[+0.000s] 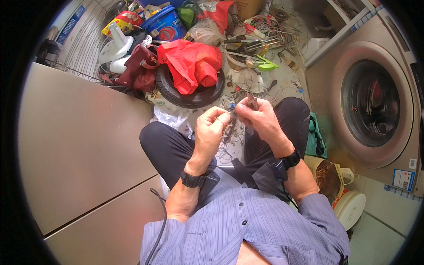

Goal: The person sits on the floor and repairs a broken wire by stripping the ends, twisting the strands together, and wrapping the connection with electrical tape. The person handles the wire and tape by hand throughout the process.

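My left hand (208, 131) is closed in a pinch in front of my knees; a thin wire or strand seems to run from its fingertips, too fine to make out. Close beside it, my right hand (261, 118) grips a small flat brown piece (252, 102), perhaps a rusty blade; its kind is not clear. A small blue bit (232, 106) shows between the two hands. Below them, loose wires and scraps (227, 132) lie on the pale floor between my legs. Black bands sit on both my wrists.
Ahead lies a tyre (190, 100) with a red bag (192, 64) on it. Behind are a blue bucket (165, 24) and a tangle of wires (274, 33). A washing machine (340, 95) stands right, a large beige panel (84, 132) left. A lidded tub (351, 210) sits behind my right arm.
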Tool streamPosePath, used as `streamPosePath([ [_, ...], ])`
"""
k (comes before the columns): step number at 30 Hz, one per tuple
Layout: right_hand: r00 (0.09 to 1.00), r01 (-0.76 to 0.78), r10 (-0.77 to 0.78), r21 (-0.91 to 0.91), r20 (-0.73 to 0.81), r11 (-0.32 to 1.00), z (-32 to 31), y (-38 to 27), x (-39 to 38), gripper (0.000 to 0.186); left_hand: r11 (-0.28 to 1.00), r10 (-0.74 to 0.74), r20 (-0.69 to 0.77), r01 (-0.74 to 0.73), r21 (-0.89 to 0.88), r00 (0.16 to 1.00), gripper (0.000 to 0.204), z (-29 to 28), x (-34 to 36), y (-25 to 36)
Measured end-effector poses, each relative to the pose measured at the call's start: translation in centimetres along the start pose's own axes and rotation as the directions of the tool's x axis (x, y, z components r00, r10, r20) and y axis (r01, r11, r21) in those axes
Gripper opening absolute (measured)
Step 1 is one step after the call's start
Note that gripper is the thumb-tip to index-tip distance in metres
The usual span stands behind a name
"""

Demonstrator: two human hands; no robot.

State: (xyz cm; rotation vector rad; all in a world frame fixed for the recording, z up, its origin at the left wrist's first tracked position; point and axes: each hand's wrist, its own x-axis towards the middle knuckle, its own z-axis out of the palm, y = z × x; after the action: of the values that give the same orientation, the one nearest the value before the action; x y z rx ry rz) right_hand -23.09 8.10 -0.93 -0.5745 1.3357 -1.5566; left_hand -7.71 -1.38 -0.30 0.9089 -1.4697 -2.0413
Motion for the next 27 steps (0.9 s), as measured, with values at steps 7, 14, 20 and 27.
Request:
streamPosePath([
  [7, 0.999, 0.027, -0.028, 0.023, 0.046, 0.999, 0.2, 0.4, -0.2, 0.017, 0.991, -0.031, 0.075, 0.021, 0.135, 0.997, 0.012, -0.3, 0.2, 0.6],
  [14, 0.995, 0.092, -0.086, -0.121, 0.056, 0.988, 0.2, 0.5, -0.3, 0.016, 0.965, -0.058, 0.138, 0.020, 0.261, 0.989, 0.017, -0.8, 0.5, 1.2],
  [20, 0.952, 0.304, -0.283, -0.428, 0.114, 0.851, 0.1, 0.5, -0.4, 0.008, 0.978, -0.113, 0.200, 0.073, 0.196, 0.973, 0.021, -1.7, 0.9, 1.2],
  [27, 0.790, 0.567, -0.548, -0.667, 0.274, 0.483, 0.3, 1.1, -0.1, 0.008, 0.950, -0.096, 0.140, 0.049, 0.309, 0.985, 0.018, -1.7, 0.9, 1.0],
])
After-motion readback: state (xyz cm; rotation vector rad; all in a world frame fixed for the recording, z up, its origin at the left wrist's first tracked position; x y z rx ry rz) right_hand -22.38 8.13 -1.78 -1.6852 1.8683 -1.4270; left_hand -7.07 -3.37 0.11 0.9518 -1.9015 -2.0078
